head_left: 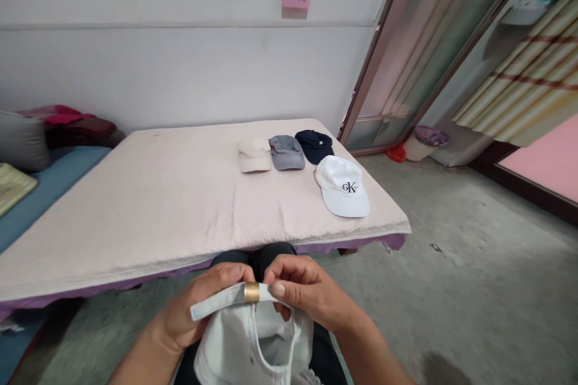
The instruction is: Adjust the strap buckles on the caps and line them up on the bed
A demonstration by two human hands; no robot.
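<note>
Low in the view, over my lap, is a pale grey baseball cap (226, 337) with its back opening toward me. Its adjuster strap (217, 302) runs across the opening through a brass-coloured buckle (251, 292). My left hand (203, 298) is closed on the strap and cap edge, left of the buckle, with the strap's loose end sticking out over it. My right hand (304, 292) pinches the strap between thumb and fingers just right of the buckle. The cap's brim is out of sight.
On the covered bed (171, 204) ahead lie a beige cap (254, 154), a grey cap (287, 152), a navy cap (315, 145) and a white cap (344, 186) with black letters. A grey cushion (22, 141) is at left. A lined bin (424, 141) stands beyond, near the doorway.
</note>
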